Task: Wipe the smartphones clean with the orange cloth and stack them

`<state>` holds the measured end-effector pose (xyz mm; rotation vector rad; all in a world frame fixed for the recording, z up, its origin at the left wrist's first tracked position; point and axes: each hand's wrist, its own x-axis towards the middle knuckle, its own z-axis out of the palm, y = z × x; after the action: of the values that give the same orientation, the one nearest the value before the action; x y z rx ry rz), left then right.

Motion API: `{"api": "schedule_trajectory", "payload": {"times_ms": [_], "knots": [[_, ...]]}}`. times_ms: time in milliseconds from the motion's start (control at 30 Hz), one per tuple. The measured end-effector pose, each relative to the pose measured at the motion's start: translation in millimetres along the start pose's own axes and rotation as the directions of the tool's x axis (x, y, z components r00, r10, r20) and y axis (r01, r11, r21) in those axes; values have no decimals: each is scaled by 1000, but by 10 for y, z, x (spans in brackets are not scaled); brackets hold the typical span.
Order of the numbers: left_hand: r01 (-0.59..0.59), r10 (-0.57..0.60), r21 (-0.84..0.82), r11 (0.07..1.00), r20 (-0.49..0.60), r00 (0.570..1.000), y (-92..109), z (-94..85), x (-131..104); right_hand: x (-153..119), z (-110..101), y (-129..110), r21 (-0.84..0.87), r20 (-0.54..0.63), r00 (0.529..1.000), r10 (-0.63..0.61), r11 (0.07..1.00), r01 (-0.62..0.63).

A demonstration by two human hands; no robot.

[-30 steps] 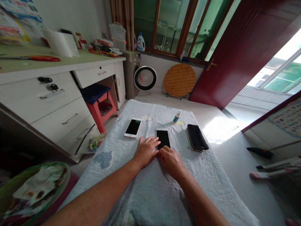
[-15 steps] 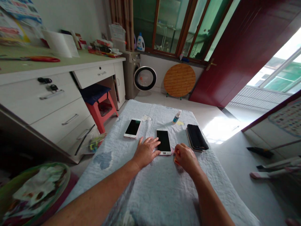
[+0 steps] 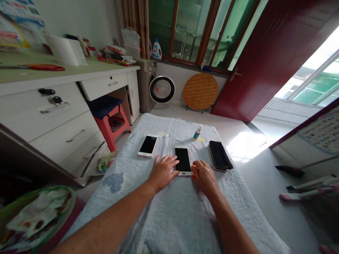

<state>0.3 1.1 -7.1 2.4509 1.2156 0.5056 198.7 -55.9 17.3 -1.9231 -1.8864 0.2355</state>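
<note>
A white smartphone [image 3: 183, 159] with a dark screen lies face up on the pale blue quilted cover [image 3: 169, 218]. My left hand [image 3: 163, 171] is open, its spread fingers resting along the phone's left edge. My right hand [image 3: 203, 175] is closed at the lower right edge of the same phone. A bit of orange cloth [image 3: 194, 172] shows between its fingers; most of it is hidden. Off to the left lies another white smartphone [image 3: 148, 145]. On the right is a black phone [image 3: 220, 155] on top of another flat item. A small spray bottle [image 3: 197, 132] stands farther back.
On the left, a bin [image 3: 71, 208] full of waste stands below a white drawer desk [image 3: 60, 123]. A red stool [image 3: 112, 123] is beside the desk. Beyond the cover are a washing machine with its round door [image 3: 162, 89] open and a round wooden tabletop [image 3: 200, 91].
My right hand has moved left with the orange cloth, from beside the phone to its lower right edge. My left hand stays at the phone's left edge. The whole view has shifted slightly.
</note>
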Motion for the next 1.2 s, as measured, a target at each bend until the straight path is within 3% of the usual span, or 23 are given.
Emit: {"api": "schedule_trajectory", "payload": {"times_ms": [167,367,500,700,967,1033,1200], "knots": [[-7,7,-3,1000,-10,1000,-14,-3,-2,-66,-88,-31,-72,92,991,-100,992,107],[-14,14,1,1000,-21,1000,-43,19,1,-97,-109,118,11,174,976,-132,991,132],[-22,22,5,1000,-21,1000,-59,29,5,-48,-88,132,93,165,982,-95,992,80],[-36,36,-3,999,-15,999,-80,24,14,-3,-72,73,62,122,992,-32,998,25],[-79,79,6,997,-133,988,-38,-85,8,35,-9,58,243,-60,998,9,970,6],[-84,85,11,996,-141,986,-33,-99,4,42,9,37,299,-50,998,45,954,-28],[-118,119,19,993,-117,986,-34,-83,-8,54,80,40,451,109,987,118,879,-155]]}}
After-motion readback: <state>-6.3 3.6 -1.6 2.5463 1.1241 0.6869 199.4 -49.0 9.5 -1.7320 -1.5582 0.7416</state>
